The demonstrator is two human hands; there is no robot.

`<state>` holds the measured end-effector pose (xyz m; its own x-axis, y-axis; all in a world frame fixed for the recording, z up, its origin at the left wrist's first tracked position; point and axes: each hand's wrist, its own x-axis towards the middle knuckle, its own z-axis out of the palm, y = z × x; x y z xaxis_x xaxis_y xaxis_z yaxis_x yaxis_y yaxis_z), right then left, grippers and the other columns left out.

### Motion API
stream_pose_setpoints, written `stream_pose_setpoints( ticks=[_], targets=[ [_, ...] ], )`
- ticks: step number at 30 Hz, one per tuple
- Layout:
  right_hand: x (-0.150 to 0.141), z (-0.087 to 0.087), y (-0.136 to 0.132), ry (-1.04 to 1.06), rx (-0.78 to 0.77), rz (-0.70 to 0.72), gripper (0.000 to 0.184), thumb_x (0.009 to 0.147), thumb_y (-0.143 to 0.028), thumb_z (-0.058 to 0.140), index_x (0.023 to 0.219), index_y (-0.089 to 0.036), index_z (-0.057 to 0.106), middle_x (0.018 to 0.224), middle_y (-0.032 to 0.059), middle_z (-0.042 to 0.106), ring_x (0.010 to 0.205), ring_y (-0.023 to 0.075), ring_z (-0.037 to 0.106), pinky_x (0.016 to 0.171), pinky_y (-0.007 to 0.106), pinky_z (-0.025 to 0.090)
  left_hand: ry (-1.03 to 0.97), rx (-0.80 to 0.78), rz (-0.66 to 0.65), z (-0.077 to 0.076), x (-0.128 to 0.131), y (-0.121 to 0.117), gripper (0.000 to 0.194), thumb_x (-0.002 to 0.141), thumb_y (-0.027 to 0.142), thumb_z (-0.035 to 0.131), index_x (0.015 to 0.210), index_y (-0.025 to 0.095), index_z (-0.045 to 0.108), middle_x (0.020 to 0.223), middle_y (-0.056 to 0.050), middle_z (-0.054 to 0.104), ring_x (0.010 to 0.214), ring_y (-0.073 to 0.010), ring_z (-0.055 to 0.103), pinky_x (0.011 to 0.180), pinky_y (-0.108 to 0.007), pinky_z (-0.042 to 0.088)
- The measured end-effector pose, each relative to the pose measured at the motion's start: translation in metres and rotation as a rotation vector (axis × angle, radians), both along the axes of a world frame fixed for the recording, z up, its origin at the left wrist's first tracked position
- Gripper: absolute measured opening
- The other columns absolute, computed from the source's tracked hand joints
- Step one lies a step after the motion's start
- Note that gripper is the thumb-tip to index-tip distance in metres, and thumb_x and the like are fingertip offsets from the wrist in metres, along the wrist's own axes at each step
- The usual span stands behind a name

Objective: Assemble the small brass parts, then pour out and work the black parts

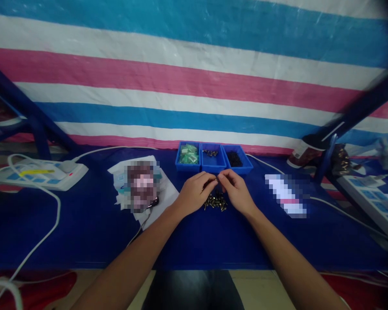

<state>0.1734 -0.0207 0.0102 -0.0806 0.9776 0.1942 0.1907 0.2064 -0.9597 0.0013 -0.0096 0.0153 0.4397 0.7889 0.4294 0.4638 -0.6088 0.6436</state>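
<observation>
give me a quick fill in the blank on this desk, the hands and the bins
1. The left hand and right hand meet over a pile of ____-coloured screws.
2. The leftmost bin holds ____ packets.
3. The rightmost bin holds small ____ parts.
4. The tabletop is dark ____.

Missing words: gold; green; black; blue

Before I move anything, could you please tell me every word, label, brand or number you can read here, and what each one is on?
No text can be read.
Yellow label on the left power strip: too small and blurred.
Label on the cylindrical container: too blurred.
Pixelated item on the white paper: obscured.
Pixelated strip: obscured.
</observation>
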Motion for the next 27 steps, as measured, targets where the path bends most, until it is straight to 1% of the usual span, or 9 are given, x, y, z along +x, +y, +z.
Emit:
stream_pose_setpoints(
  ticks=[4, 11, 15, 17, 19, 21, 22, 23, 27],
  targets=[
    [0.0, -0.001, 0.0, -0.096, -0.057, 0.029, 0.042, 0.096, -0.05, 0.045, 0.068, -0.019, 0.05, 0.063, -0.003, 0.047, 0.061, 0.0129, 0.045, 0.062, 0.028, 0.035, -0.002, 0.016, 0.016, -0.001, -0.001, 0.001, 0.018, 0.098, 0.03, 0.049, 0.101, 0.021, 0.064, 0.094, -0.003, 0.065, 0.089, -0.0177, 0.06, 0.08, -0.032, 0.046],
    [0.0, 0.0, 0.0, -0.102, -0.062, 0.05, 0.043, 0.096, -0.049, 0.044, 0.065, -0.02, 0.048, 0.061, -0.0034, 0.046, 0.06, 0.0125, 0.044, 0.06, 0.027, 0.035, 0.005, 0.033, 0.007, 0.0, -0.001, -0.001, 0.016, 0.096, 0.028, 0.052, 0.102, 0.021, 0.065, 0.088, -0.002, 0.063, 0.086, -0.0164, 0.059, 0.078, -0.03, 0.046],
    [0.001, 0.001, 0.002, -0.096, -0.08, 0.051, 0.044, 0.094, -0.05, 0.047, 0.062, -0.02, 0.048, 0.058, -0.0029, 0.045, 0.057, 0.0127, 0.044, 0.057, 0.027, 0.036, -0.033, 0.035, 0.079, 0.003, -0.001, -0.002, 0.018, 0.094, 0.033, 0.054, 0.102, 0.021, 0.064, 0.088, -0.002, 0.063, 0.084, -0.0165, 0.059, 0.077, -0.03, 0.047],
    [0.003, -0.001, 0.004, -0.038, -0.072, 0.009, 0.037, 0.092, -0.051, 0.05, 0.071, -0.02, 0.052, 0.059, -0.0033, 0.048, 0.056, 0.0129, 0.046, 0.058, 0.027, 0.038, -0.088, 0.045, 0.158, 0.004, -0.002, -0.001, 0.019, 0.096, 0.034, 0.051, 0.096, 0.02, 0.064, 0.086, -0.003, 0.064, 0.081, -0.0162, 0.06, 0.077, -0.031, 0.046],
    [0.005, -0.005, 0.007, 0.049, -0.064, -0.072, 0.032, 0.086, -0.051, 0.059, 0.097, -0.021, 0.054, 0.064, -0.0051, 0.053, 0.055, 0.0126, 0.049, 0.057, 0.027, 0.04, -0.133, 0.05, 0.244, 0.004, -0.004, 0.002, 0.024, 0.097, 0.035, 0.047, 0.088, 0.019, 0.063, 0.083, -0.003, 0.065, 0.077, -0.0156, 0.059, 0.074, -0.031, 0.046],
    [0.007, -0.009, 0.01, 0.083, -0.079, -0.151, 0.053, 0.08, -0.051, 0.067, 0.118, -0.023, 0.043, 0.07, -0.0067, 0.056, 0.052, 0.012, 0.05, 0.055, 0.027, 0.04, -0.154, 0.044, 0.312, 0.003, -0.006, 0.005, 0.026, 0.097, 0.035, 0.046, 0.085, 0.019, 0.062, 0.08, -0.002, 0.065, 0.074, -0.015, 0.058, 0.071, -0.03, 0.045],
    [0.008, -0.011, 0.011, 0.053, -0.087, -0.174, 0.058, 0.078, -0.051, 0.069, 0.12, -0.023, 0.041, 0.071, -0.0067, 0.057, 0.051, 0.012, 0.05, 0.054, 0.026, 0.04, -0.151, 0.039, 0.334, 0.003, -0.007, 0.006, 0.025, 0.097, 0.035, 0.047, 0.085, 0.019, 0.062, 0.079, -0.002, 0.064, 0.073, -0.0148, 0.058, 0.071, -0.029, 0.044],
    [0.01, -0.013, 0.011, -0.009, -0.086, -0.185, 0.056, 0.077, -0.052, 0.069, 0.118, -0.022, 0.044, 0.071, -0.006, 0.058, 0.052, 0.0123, 0.05, 0.054, 0.026, 0.039, -0.139, 0.034, 0.346, 0.002, -0.007, 0.007, 0.024, 0.096, 0.035, 0.048, 0.085, 0.019, 0.062, 0.079, -0.001, 0.064, 0.072, -0.0146, 0.058, 0.07, -0.029, 0.044],
    [0.012, -0.013, 0.008, -0.404, -0.028, -0.143, 0.028, 0.084, -0.049, 0.061, 0.091, -0.021, 0.06, 0.069, -0.0004, 0.063, 0.061, 0.0161, 0.055, 0.058, 0.028, 0.037, -0.053, 0.021, 0.347, -0.003, -0.006, 0.009, 0.018, 0.094, 0.03, 0.051, 0.086, 0.019, 0.062, 0.08, -0.001, 0.063, 0.071, -0.0141, 0.057, 0.071, -0.029, 0.043]
  ],
)
